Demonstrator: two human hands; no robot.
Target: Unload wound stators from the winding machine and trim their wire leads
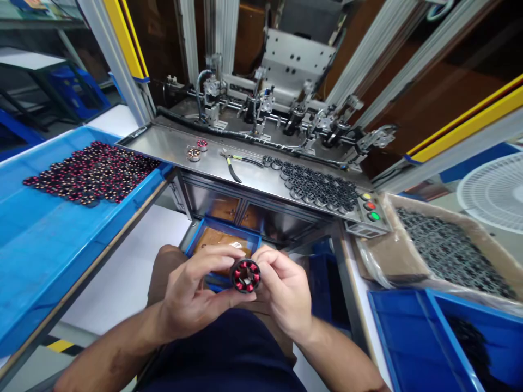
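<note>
Both hands meet low in the middle of the view, over my lap. Between them is a small black round stator with red copper windings inside. My left hand pinches its left side with thumb and fingers. My right hand grips its right side, fingers curled round the rim. Below the hands sits a small blue bin with a brown lining.
A blue tray at left holds several wound stators. The steel machine shelf carries two wound stators, pliers, a heap of black cores and three buttons. A cardboard box of black parts and blue bins stand right.
</note>
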